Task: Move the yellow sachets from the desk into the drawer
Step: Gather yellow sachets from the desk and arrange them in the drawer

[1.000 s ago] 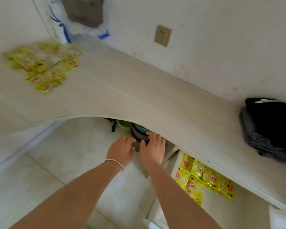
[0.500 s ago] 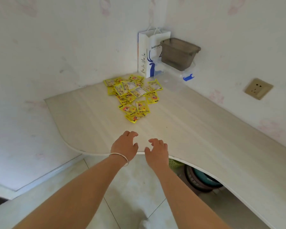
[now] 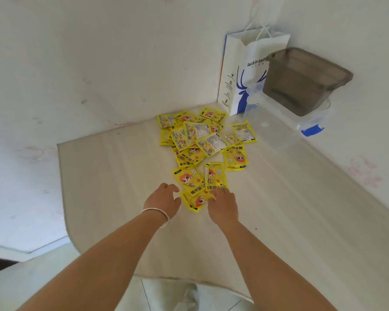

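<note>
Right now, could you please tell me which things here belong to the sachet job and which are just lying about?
Part of the job:
- sachets, piled on the desk
- left hand, beside the nearest sachets
- right hand, fingertips on them

Just lying about:
- paper bag
- grey tub
- clear box under the tub
- bracelet

The drawer is out of view.

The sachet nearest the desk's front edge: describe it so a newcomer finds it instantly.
Start at the white Luckin Coffee bag in the desk's corner and follow the yellow pile toward the person. The nearest sachet lies tilted between the left hand and right hand, partly under its neighbours.
</note>
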